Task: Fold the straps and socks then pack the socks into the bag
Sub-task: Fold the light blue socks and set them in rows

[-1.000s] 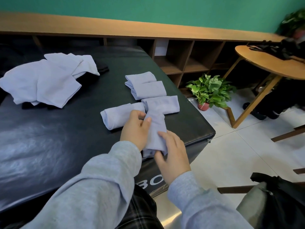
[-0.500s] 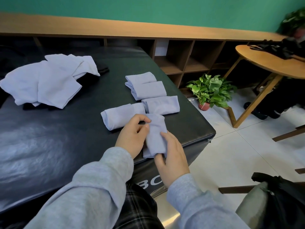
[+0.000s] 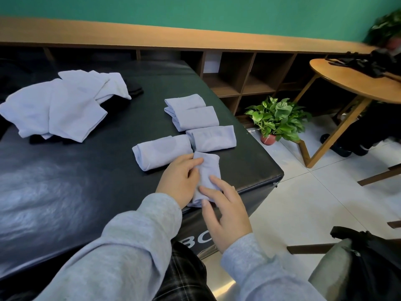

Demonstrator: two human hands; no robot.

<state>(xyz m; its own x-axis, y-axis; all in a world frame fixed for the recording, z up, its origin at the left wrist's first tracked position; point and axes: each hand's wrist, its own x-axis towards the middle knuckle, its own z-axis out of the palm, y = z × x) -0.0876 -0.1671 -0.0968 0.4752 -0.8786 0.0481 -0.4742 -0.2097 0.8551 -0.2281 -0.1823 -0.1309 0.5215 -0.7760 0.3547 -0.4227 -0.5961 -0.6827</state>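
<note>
The sock point(image 3: 207, 174) lies on the near right corner of the black padded desk point(image 3: 65, 192), just in front of four folded ones point(image 3: 162, 152). The left hand point(image 3: 180, 181) pinches its left edge, thumb on top and fingers curled; the right hand point(image 3: 225, 211) lies with straight fingers pressing its near end flat. It looks light, soft and limp, likely to spring open once let go, so it is best taken across the whole fold, thumb above and fingers beneath, not by one layer. An unfolded pile point(image 3: 56, 105) waits far left, and the bag point(image 3: 373, 263) stands at the lower right. White letters on the desk's front edge read "BO" point(image 3: 198, 241); the rest is hidden.
</note>
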